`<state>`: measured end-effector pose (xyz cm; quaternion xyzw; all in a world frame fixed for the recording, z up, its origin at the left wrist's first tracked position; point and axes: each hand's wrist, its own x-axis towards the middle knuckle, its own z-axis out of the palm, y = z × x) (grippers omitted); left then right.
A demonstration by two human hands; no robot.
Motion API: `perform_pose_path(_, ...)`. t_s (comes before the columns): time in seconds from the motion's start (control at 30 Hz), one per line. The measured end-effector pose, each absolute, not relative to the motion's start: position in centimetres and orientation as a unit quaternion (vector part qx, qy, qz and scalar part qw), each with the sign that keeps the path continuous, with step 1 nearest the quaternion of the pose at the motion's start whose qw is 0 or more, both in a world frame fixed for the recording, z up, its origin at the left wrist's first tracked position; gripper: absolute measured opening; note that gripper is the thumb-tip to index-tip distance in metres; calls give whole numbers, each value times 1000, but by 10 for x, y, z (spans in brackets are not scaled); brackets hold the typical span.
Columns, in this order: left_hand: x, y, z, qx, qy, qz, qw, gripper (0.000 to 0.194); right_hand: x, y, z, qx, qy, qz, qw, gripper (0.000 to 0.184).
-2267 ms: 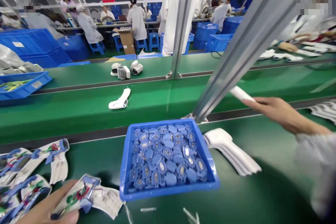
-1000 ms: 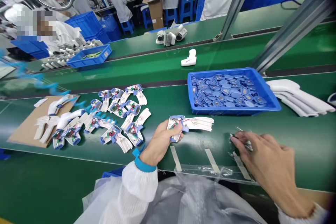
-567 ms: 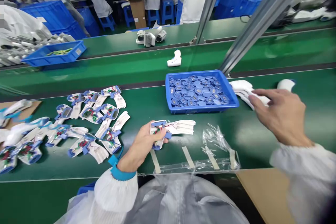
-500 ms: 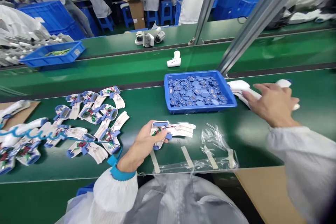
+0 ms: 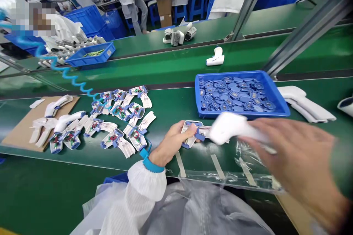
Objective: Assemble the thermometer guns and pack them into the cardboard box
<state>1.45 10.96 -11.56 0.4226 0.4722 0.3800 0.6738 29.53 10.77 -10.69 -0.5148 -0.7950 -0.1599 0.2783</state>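
My left hand [image 5: 172, 143] grips an open gun-shaped thermometer housing [image 5: 191, 134], white with blue parts and thin wires, low on the green belt. My right hand [image 5: 295, 154], blurred by motion, holds a white thermometer shell [image 5: 231, 128] just right of that housing, not touching it. The shell's near part is hidden by my fingers. Several open housings with circuit parts [image 5: 121, 117] lie left of my left hand. A blue tray [image 5: 242, 115] of small blue round parts stands beyond both hands.
A stack of white shells [image 5: 306, 102] lies right of the tray. Clear plastic film with tape strips [image 5: 248, 165] covers the belt's near edge. A cardboard sheet [image 5: 24, 132] holds more shells. A coiled blue cord [image 5: 64, 73] crosses at left. Further belts and a metal upright [image 5: 248, 7] stand beyond.
My right hand has taken a white shell from the stack and carried it left over the belt, close to the housing. My view has swung slightly, and the left hand still holds the housing.
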Motion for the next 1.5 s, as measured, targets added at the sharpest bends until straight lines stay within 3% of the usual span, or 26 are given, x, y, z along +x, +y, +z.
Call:
perform_pose_path(0.07,16,107,-118,447,477,378,656,56,252,97,-105,-446,-832,-193,268,20)
perform_pose_path(0.17,15,102,-123,478,492,363,631,52,220,100,-108,-446,-851,-104,256,30)
perform_pose_path(0.27,12,96,-125,521,487,356,604,46,222,110,-109,-509,-832,137,175,44)
perform_pose_path(0.37,9,91,-123,563,458,358,588,54,231,115,-104,-491,-750,438,66,40)
perform_pose_path(0.43,8,88,-120,582,450,351,579,59,234,113,-101,-430,-674,599,43,38)
perform_pose_path(0.5,8,85,-118,596,462,332,567,58,235,108,-100,-402,-630,661,67,38)
perform_pose_path(0.67,6,81,-117,597,531,299,522,41,232,100,-103,-436,-690,551,173,40)
perform_pose_path(0.8,9,86,-110,617,543,323,469,40,195,106,-98,-480,-700,415,327,36)
perform_pose_path(0.93,13,93,-105,679,501,297,447,13,146,116,-94,-542,-702,217,408,59)
perform_pose_path(1.03,17,93,-109,715,515,234,411,10,130,121,-97,-531,-719,121,432,62)
perform_pose_path(1.17,16,91,-112,732,565,198,323,17,131,121,-101,-519,-713,107,460,60)
perform_pose_path(1.37,4,93,-104,688,535,233,432,22,141,125,-91,-539,-720,185,396,59)
perform_pose_path(1.5,13,87,-112,721,556,250,331,26,134,129,-93,-560,-703,168,405,66)
